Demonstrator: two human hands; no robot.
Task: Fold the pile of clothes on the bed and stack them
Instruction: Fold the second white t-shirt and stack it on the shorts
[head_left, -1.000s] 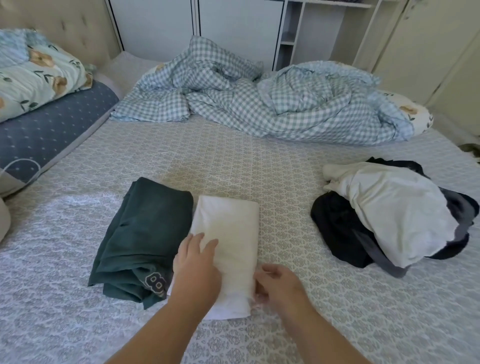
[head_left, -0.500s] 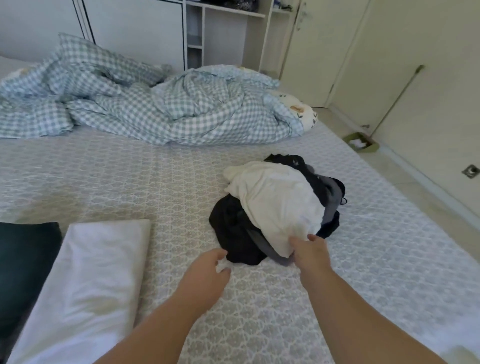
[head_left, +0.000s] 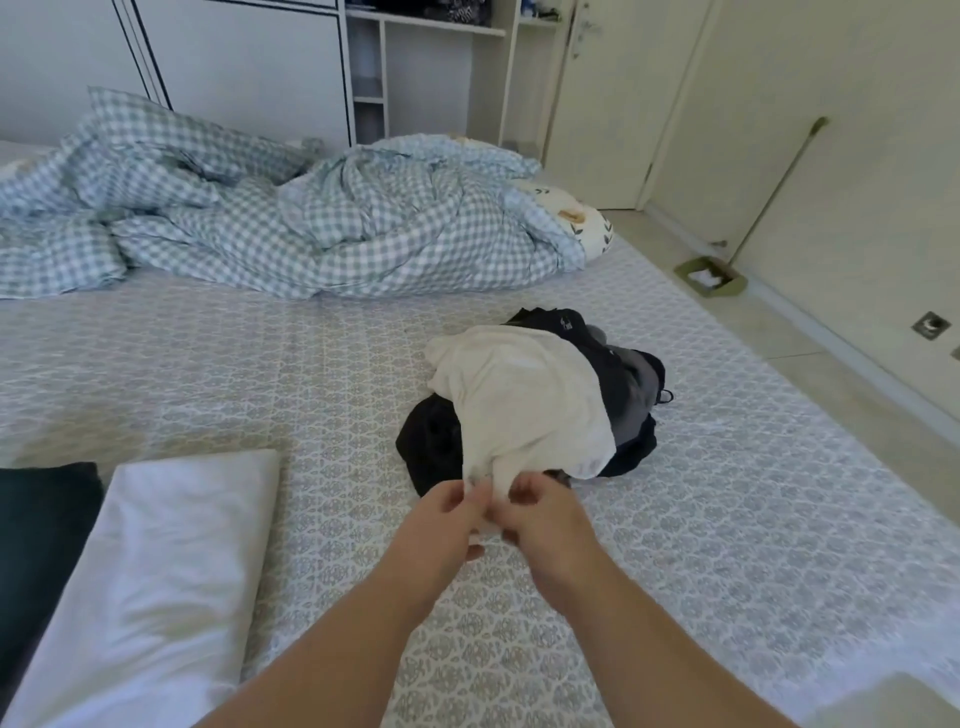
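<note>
Both hands sit close together at the near edge of the clothes pile. Left hand (head_left: 447, 512) and right hand (head_left: 540, 512) each pinch the near hem of the cream garment (head_left: 524, 400), fingers curled on the cloth. That garment lies on top of the dark clothes (head_left: 431, 441), mid-right on the bed (head_left: 311, 374). Near left: folded white garment (head_left: 171, 561), touching the folded dark green garment (head_left: 36, 530) at far left edge. Crumpled checked duvet (head_left: 291, 228) across the far side. Dustpan (head_left: 711, 278) on floor, far right.
</note>
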